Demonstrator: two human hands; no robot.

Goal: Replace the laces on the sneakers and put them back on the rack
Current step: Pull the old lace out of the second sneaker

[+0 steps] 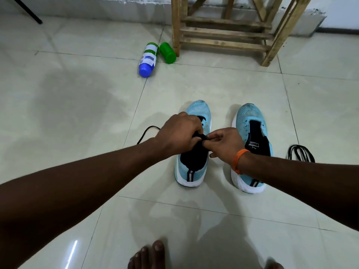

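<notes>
**Lacing the left sneaker, hands meeting over the tongue**

Both sneakers are standing side by side on the tiled floor (77, 113), toes pointing far and heels near, so the eyelets are facing up towards the person. The left sneaker (192, 167) is sitting directly under the hands. The right sneaker (252, 121) is waiting just beside it with its black tongue bare and no lace in it.

The left hand (178, 133) is reaching in from the near left with the forearm stretched out straight. Its knuckles are arching over the tongue and its fingers are curling down onto the black lace (204, 137), probably to steady it. The right hand (225, 142), an orange wristband (239, 160) at its wrist, is coming in from the right. Thumb and forefinger are pinching the same lace tightly, while the other fingers are folding loosely underneath.

The rest of this lace seems to be trailing out on the floor to the left, behind the left wrist. A bundle of black laces (301, 153) is lying right of the right sneaker, handy for whichever shoe is needing it. The wooden rack (225, 33) is standing at the far side, well apart from the shoes. A bottle (148, 59) and a green container (168, 53) are lying by its left leg.
</notes>
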